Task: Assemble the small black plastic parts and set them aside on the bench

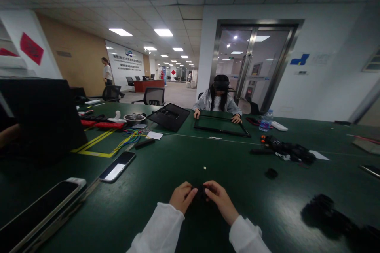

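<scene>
My left hand (182, 196) and my right hand (220, 199) meet low at the centre of the dark green table (166, 174). Both wear white sleeves. The fingers of each are pinched together on a small black object (201, 192) held between them; its shape is too dark and small to make out. A tiny pale scrap (204, 168) lies on the table just beyond my hands.
Two phones (117, 166) (38, 207) lie at left, near a big black panel (41, 114). Black parts (292, 152) (326, 209) sit at right. Across the table a seated person (218, 101) holds a black frame (221, 125). Coloured wires (130, 139), a bowl (134, 118), a water bottle (265, 120).
</scene>
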`<state>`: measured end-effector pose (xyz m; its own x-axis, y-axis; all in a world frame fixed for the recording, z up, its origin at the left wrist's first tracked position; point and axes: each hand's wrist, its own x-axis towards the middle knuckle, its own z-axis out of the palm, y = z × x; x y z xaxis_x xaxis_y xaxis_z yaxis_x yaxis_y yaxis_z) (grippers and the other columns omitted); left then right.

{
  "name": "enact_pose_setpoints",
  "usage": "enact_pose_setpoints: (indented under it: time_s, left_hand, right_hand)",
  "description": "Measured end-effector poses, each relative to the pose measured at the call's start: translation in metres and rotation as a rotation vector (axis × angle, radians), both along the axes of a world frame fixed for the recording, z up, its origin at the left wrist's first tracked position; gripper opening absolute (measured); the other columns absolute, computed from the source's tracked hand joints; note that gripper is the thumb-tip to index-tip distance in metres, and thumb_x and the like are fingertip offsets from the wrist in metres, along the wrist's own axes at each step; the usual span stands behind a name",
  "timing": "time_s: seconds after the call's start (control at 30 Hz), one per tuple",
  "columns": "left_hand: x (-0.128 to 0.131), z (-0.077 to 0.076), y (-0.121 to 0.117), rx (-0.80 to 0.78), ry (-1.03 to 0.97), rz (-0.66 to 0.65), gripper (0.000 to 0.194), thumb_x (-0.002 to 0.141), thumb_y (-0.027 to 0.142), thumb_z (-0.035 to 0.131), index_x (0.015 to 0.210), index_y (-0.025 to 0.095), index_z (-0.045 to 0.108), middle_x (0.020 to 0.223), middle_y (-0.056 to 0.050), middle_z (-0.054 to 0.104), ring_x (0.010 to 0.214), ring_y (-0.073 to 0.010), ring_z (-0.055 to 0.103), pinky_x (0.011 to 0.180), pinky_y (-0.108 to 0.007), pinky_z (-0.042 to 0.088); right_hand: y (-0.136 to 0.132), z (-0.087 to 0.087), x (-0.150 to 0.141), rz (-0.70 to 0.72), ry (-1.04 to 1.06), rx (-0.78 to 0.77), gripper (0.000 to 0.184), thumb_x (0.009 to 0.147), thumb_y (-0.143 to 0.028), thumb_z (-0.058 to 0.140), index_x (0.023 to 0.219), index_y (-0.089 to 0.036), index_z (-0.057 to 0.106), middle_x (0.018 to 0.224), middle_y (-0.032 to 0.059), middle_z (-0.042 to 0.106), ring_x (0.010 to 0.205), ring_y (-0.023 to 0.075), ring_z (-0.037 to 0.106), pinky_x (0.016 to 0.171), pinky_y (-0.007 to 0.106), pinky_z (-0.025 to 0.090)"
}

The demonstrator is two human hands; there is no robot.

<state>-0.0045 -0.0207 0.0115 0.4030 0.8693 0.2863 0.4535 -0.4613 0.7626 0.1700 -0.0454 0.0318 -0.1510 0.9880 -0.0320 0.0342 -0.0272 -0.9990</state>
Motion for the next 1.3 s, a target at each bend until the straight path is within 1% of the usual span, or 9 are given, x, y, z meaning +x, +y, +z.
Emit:
enact_pose_setpoints:
  time_s: [0.17, 0.37, 0.5, 0.63, 0.7, 0.77, 0.9, 1.03, 1.3]
  left_hand:
    - [0.001, 0.000, -0.001, -0.061, -0.021, 0.037, 0.033, 0.083, 0.038, 0.032, 0.069, 0.014, 0.051, 0.067, 0.000, 0.049, 0.056, -0.0101, 0.052, 0.054, -0.022, 0.041]
    - [0.002, -0.001, -0.003, -0.057, -0.029, 0.002, 0.018, 0.073, 0.033, 0.050, 0.081, 0.016, 0.048, 0.074, 0.000, 0.052, 0.060, -0.0110, 0.050, 0.052, -0.021, 0.040]
    - [0.003, -0.004, -0.004, -0.077, -0.056, 0.005, 0.029, 0.069, 0.025, 0.053, 0.093, 0.017, 0.041, 0.067, 0.002, 0.052, 0.053, -0.0104, 0.049, 0.050, -0.021, 0.039]
    - [0.004, -0.005, -0.003, -0.038, -0.055, -0.006, 0.045, 0.068, 0.023, 0.053, 0.109, 0.019, 0.035, 0.085, -0.003, 0.056, 0.057, -0.0111, 0.052, 0.053, -0.023, 0.042]
    - [0.003, -0.004, -0.003, -0.008, -0.023, -0.012, 0.045, 0.070, 0.026, 0.053, 0.112, 0.020, 0.036, 0.090, -0.004, 0.056, 0.064, -0.0130, 0.054, 0.058, -0.025, 0.043]
    - [0.004, -0.002, -0.004, -0.019, 0.014, -0.001, 0.042, 0.072, 0.030, 0.050, 0.111, 0.020, 0.039, 0.085, -0.004, 0.057, 0.066, -0.0146, 0.054, 0.060, -0.026, 0.043]
    - [0.004, -0.001, -0.004, -0.152, 0.031, 0.005, 0.037, 0.076, 0.035, 0.045, 0.108, 0.018, 0.039, 0.072, -0.001, 0.058, 0.060, -0.0137, 0.055, 0.055, -0.026, 0.043]
    - [0.004, 0.001, -0.003, -0.210, 0.000, 0.007, 0.029, 0.076, 0.037, 0.044, 0.097, 0.017, 0.044, 0.069, 0.000, 0.056, 0.056, -0.0121, 0.053, 0.051, -0.023, 0.042]
    - [0.001, 0.002, 0.001, 0.098, -0.014, 0.113, 0.034, 0.079, 0.040, 0.040, 0.065, 0.014, 0.057, 0.079, -0.005, 0.053, 0.068, -0.0141, 0.052, 0.062, -0.026, 0.044]
  right_hand:
    - [0.001, -0.001, 0.001, -0.007, -0.008, -0.012, 0.026, 0.068, -0.039, 0.055, 0.085, -0.019, 0.056, 0.088, 0.0033, 0.056, 0.080, 0.0189, 0.053, 0.068, 0.032, 0.044]
    - [0.005, -0.010, 0.002, -0.043, 0.076, 0.011, 0.026, 0.070, -0.041, 0.053, 0.083, -0.018, 0.056, 0.081, 0.0020, 0.055, 0.068, 0.0144, 0.053, 0.062, 0.029, 0.043]
    - [0.009, -0.020, 0.001, -0.083, 0.146, 0.019, 0.030, 0.067, -0.042, 0.055, 0.083, -0.017, 0.056, 0.075, 0.0010, 0.054, 0.062, 0.0121, 0.051, 0.058, 0.027, 0.042]
    - [0.009, -0.020, 0.001, -0.081, 0.155, 0.016, 0.029, 0.067, -0.042, 0.056, 0.082, -0.018, 0.057, 0.075, 0.0009, 0.054, 0.062, 0.0120, 0.051, 0.058, 0.027, 0.042]
    - [0.007, -0.016, 0.001, -0.068, 0.138, 0.016, 0.029, 0.068, -0.042, 0.055, 0.083, -0.018, 0.056, 0.078, 0.0017, 0.055, 0.065, 0.0130, 0.052, 0.060, 0.028, 0.043]
    - [0.005, -0.013, 0.002, -0.053, 0.116, 0.014, 0.028, 0.069, -0.042, 0.054, 0.084, -0.018, 0.056, 0.080, 0.0025, 0.055, 0.068, 0.0145, 0.052, 0.062, 0.029, 0.043]
    - [0.004, -0.007, 0.001, -0.030, 0.092, 0.024, 0.027, 0.068, -0.040, 0.055, 0.083, -0.018, 0.056, 0.083, 0.0028, 0.055, 0.073, 0.0161, 0.053, 0.062, 0.030, 0.044]
    - [0.002, 0.000, -0.001, -0.026, 0.060, 0.015, 0.028, 0.065, -0.040, 0.057, 0.082, -0.018, 0.057, 0.081, 0.0026, 0.055, 0.074, 0.0173, 0.053, 0.063, 0.031, 0.043]
    - [-0.003, 0.002, 0.002, 0.040, 0.027, 0.016, 0.024, 0.068, -0.035, 0.056, 0.086, -0.019, 0.056, 0.086, 0.0030, 0.056, 0.079, 0.0183, 0.053, 0.070, 0.033, 0.043]
